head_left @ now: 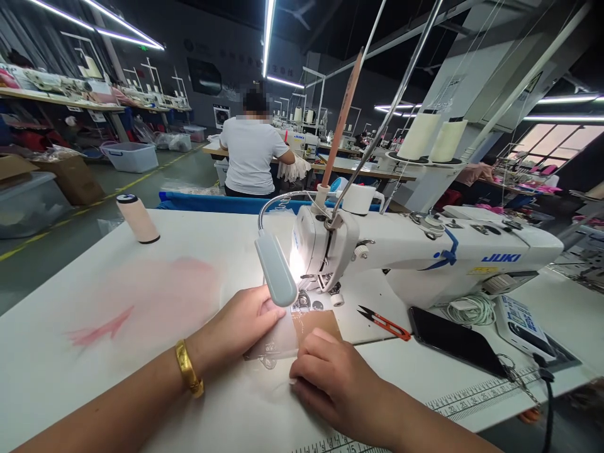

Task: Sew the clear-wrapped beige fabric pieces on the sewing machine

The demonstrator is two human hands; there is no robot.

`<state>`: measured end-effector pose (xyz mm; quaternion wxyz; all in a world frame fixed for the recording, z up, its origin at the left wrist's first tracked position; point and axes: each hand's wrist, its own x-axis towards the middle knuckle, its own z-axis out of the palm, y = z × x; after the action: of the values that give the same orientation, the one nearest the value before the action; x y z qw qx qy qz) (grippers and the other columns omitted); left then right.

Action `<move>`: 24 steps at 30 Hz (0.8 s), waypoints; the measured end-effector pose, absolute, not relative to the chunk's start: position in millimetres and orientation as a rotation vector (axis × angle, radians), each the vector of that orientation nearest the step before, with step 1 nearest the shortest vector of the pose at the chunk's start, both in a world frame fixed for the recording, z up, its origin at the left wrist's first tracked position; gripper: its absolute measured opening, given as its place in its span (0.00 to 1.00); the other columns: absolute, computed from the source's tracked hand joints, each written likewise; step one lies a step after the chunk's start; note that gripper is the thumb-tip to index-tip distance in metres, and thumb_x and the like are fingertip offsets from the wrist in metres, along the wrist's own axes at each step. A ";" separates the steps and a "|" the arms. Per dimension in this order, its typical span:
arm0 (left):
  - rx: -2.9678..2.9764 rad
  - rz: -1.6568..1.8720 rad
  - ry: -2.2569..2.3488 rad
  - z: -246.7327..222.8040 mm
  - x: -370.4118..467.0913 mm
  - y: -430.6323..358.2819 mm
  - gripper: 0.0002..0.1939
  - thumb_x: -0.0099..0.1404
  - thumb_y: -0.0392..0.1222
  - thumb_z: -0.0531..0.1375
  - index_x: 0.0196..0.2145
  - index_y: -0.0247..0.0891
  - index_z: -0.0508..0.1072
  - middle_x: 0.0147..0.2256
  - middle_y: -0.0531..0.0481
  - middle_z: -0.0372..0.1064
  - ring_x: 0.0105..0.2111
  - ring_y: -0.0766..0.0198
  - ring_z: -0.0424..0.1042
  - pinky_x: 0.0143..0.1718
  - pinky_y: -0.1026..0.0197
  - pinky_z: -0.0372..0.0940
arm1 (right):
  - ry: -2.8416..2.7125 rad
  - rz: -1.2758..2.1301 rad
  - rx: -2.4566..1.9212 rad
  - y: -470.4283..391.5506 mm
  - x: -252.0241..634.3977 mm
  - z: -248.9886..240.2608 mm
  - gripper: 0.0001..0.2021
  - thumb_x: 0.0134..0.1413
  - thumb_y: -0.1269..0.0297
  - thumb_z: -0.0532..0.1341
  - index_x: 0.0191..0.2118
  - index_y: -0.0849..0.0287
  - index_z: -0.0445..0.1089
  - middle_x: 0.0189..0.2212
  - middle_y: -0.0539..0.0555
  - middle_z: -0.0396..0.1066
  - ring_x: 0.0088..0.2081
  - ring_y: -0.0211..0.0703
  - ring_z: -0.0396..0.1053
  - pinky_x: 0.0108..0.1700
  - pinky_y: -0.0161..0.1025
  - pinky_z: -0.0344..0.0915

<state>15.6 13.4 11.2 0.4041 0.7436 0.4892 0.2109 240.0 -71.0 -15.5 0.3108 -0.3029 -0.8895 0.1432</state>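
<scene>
A white JUKI sewing machine (419,251) stands before me, its grey-green lamp (276,270) lit over the needle area. My left hand (245,321) is beside the presser foot (302,301), thumb and fingers closed on a sheer pale fabric (278,336); the lamp hides some fingertips. My right hand (330,374) lies nearer to me, fingers curled at the same fabric's near edge, their tips partly hidden. Between the hands and the foot is a flat tan piece (314,324). A lace-like trim (268,360) shows at the fabric's lower edge.
Right of the needle lie orange thread snips (387,322), a black phone (455,340) and a coiled cable (470,311). A peach thread cone (138,218) stands at the back left, near a pink motif (101,330). A co-worker (255,148) sits ahead.
</scene>
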 end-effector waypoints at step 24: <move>2.748 0.853 0.903 10.1 19.2 9.9 0.16 0.76 0.37 0.48 0.34 0.40 0.72 0.37 0.46 0.74 0.38 0.54 0.70 0.41 0.53 0.64 | -2.315 0.334 -0.817 -69.9 235.8 -23.1 0.07 0.68 0.75 0.59 0.40 0.57 0.72 0.33 0.52 0.70 0.34 0.42 0.62 0.34 0.37 0.59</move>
<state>19.2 9.9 10.1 0.0632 0.9095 0.2987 0.2822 235.8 -69.9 -23.1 0.3258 -0.3117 -0.8834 0.1275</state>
